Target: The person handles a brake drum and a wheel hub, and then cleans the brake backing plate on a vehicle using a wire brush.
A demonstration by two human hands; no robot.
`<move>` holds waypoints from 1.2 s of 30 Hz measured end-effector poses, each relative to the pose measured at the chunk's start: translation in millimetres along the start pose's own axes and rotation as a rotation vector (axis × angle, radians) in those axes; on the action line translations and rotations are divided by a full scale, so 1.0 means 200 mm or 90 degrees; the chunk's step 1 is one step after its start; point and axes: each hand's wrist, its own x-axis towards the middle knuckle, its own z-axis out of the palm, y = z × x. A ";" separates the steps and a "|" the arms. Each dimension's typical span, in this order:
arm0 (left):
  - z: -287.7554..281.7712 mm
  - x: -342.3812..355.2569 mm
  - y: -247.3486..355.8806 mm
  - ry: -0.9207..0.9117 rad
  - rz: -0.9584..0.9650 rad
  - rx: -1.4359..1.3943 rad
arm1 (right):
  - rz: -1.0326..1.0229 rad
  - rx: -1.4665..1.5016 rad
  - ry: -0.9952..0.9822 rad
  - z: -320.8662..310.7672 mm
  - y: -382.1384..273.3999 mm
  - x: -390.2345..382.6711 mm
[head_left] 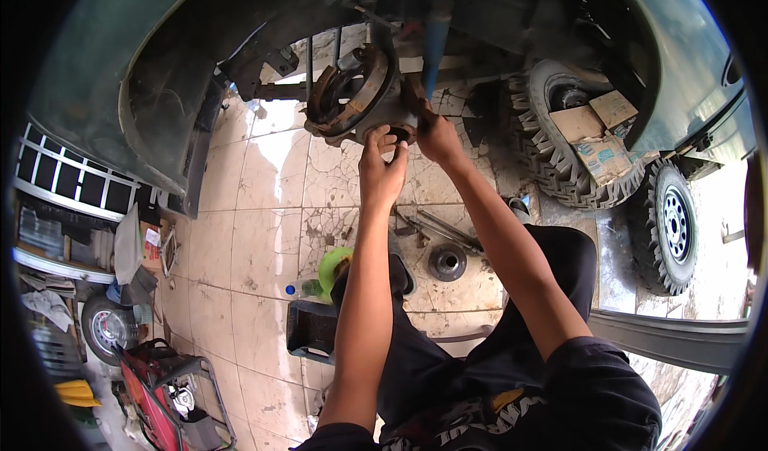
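Note:
Under the green wheel arch hangs a rusty drum brake assembly (352, 95) with curved brake shoes. My left hand (382, 167) is at its lower right, fingers and thumb curled against the rim of a round metal hub part (406, 132) with a dark opening. Just right of it, my right hand (439, 141) is closed in a fist around something dark. A brown, blocky metal piece (413, 95) sits above that fist; whether the two are joined is hard to see. Behind them stands a blue upright post (435, 47).
On the tiled floor between my legs lie a round flanged metal part (447, 262) and long metal bars (448, 231). A black tray (310, 329), a green round object (334, 269) and a bottle (304, 289) are to the left. Large tyres (552, 163) stand at right.

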 end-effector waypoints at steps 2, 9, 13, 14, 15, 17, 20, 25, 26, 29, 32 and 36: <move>-0.04 0.00 -0.01 0.005 -0.010 0.021 | -0.060 0.028 0.040 0.04 0.09 -0.15; 0.00 -0.03 0.04 -0.039 -0.036 0.075 | -0.010 0.013 0.039 0.09 0.04 0.00; 0.03 0.00 -0.01 -0.036 -0.043 0.047 | 0.099 0.017 0.090 0.23 0.16 -0.08; 0.02 0.01 -0.01 -0.035 -0.044 0.061 | 0.135 0.034 0.079 0.23 0.21 -0.12; 0.03 0.02 -0.01 -0.038 -0.046 0.069 | 0.181 0.036 0.030 0.19 0.30 -0.13; 0.03 0.02 -0.02 -0.045 -0.025 0.088 | 0.163 0.035 0.081 0.17 0.41 -0.15; 0.00 0.01 -0.03 -0.045 -0.026 0.111 | 0.055 0.062 0.124 0.15 0.20 -0.03; -0.05 0.02 -0.04 -0.036 -0.049 0.099 | 0.019 0.007 0.106 0.20 0.15 0.08; -0.06 0.03 -0.04 -0.031 -0.049 0.092 | 0.019 0.018 0.086 0.19 0.20 0.10; -0.04 0.04 -0.03 -0.038 -0.049 0.115 | 0.013 0.015 0.050 0.13 0.13 0.23; -0.01 0.02 -0.06 -0.049 -0.048 0.098 | 0.017 -0.014 0.075 0.15 0.01 0.24; -0.03 0.03 -0.04 -0.027 -0.037 0.114 | 0.032 0.006 0.067 0.16 -0.01 0.00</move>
